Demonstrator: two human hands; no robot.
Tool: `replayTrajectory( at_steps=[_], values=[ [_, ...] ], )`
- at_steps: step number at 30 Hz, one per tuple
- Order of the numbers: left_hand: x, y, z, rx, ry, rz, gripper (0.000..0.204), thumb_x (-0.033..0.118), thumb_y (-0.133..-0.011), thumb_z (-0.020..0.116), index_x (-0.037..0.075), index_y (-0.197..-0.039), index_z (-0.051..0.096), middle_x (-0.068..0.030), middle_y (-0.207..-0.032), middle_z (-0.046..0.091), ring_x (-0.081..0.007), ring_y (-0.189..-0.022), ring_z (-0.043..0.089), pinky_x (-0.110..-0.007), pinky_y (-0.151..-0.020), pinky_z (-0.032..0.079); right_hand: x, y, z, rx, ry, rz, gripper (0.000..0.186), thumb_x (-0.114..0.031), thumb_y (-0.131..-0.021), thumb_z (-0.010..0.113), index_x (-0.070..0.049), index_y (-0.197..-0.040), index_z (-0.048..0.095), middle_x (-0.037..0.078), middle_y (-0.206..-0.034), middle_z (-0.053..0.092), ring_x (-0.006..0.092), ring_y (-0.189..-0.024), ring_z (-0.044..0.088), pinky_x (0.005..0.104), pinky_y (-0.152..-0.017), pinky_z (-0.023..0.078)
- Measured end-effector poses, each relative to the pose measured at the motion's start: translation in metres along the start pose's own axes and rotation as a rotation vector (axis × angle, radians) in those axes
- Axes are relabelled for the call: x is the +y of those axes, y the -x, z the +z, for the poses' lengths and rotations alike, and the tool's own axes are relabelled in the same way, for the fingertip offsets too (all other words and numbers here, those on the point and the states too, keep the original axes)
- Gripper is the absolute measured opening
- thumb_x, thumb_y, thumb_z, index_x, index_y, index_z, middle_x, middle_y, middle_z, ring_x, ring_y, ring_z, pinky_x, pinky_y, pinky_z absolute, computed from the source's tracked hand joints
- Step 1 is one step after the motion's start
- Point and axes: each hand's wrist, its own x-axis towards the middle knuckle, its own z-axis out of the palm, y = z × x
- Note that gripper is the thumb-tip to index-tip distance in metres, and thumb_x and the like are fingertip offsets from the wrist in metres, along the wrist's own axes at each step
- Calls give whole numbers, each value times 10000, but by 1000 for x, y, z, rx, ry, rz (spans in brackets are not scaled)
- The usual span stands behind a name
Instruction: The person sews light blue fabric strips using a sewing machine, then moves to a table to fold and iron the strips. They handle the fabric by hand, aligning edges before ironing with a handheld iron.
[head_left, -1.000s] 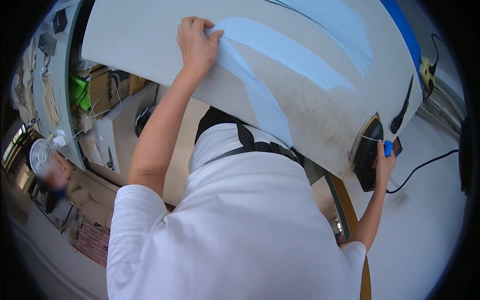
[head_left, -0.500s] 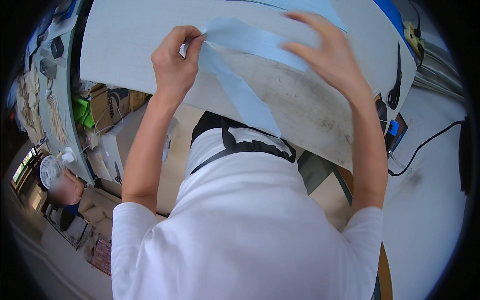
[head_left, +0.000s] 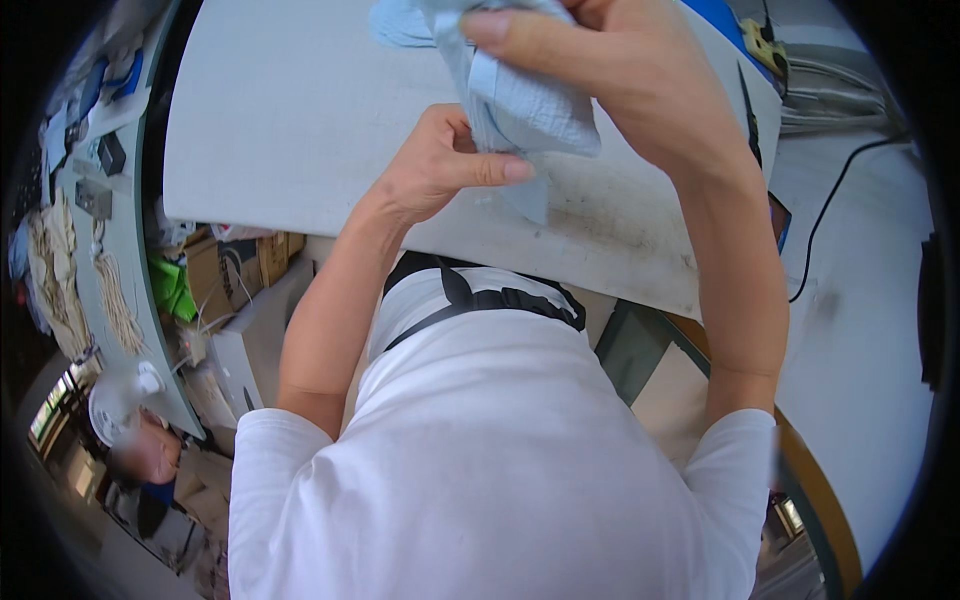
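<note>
Above the near part of the white table, a bunched piece of light blue, crinkled cloth hangs between my hands. My right hand is closed on its upper part, the thumb lying across the front and the other fingers mostly hidden or cut off by the top edge. Lower and to the left, my left hand has its thumb in front of the cloth's lower end and its fingers behind, partly covered. A narrow tail of cloth hangs below the left thumb. More light blue cloth lies at the table's far side.
Scissors lie at the table's right edge, beside a black cable. On the left stands a grey-green shelf with cords and small boxes. Cardboard boxes sit under the table's left side. A person is at the far lower left.
The blue strip, earlier spread out from my left hand over the table, is now bunched up and raised. My right hand, empty before, has taken hold of it; my left hand moved right and nearer.
</note>
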Motion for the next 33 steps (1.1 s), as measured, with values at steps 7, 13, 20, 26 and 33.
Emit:
replayTrajectory(
  at_steps=[7, 13, 20, 26, 33],
  values=[
    [79, -14, -33, -474, -244, -155, 406, 158, -764, 850, -18, -1111, 733, -82, -1080, 744, -143, -939, 694, -276, -864, 537, 20, 88, -45, 446, -309, -346, 382, -168, -991, 635, -5, -1335, 599, 128, -1233, 687, 201, -1146, 643, 342, -999, 500],
    [37, -90, -29, -471, -560, -394, 334, 274, -869, 790, 21, -1086, 765, -65, -968, 737, -133, -879, 650, -247, -828, 504, 142, 158, -30, 951, -322, -109, 280, -139, -986, 672, -11, -1226, 604, 37, -1043, 688, 110, -938, 667, 280, -793, 570],
    [-62, -107, -47, -200, -1208, -292, 284, 246, -940, 681, -20, -1017, 747, -117, -919, 740, -227, -849, 657, -356, -855, 513, 302, 187, -28, 1126, -200, 335, 205, -164, -964, 691, -5, -1093, 684, 33, -953, 716, 117, -831, 678, 259, -710, 532],
    [-47, -64, -81, 77, -1467, -92, 246, 192, -880, 736, -24, -996, 715, -176, -981, 722, -308, -896, 668, -387, -853, 521, 274, 159, -41, 1063, 525, 512, 205, -228, -916, 726, -28, -957, 740, 92, -822, 748, 174, -747, 709, 305, -677, 532],
    [-60, -25, -84, 538, -1553, 69, 226, 127, -841, 776, -9, -1007, 704, -153, -1016, 677, -302, -898, 649, -408, -828, 522, 292, 180, -55, 935, 452, 255, 167, -202, -933, 707, -37, -952, 724, 85, -795, 733, 163, -709, 694, 312, -660, 535]
  ],
)
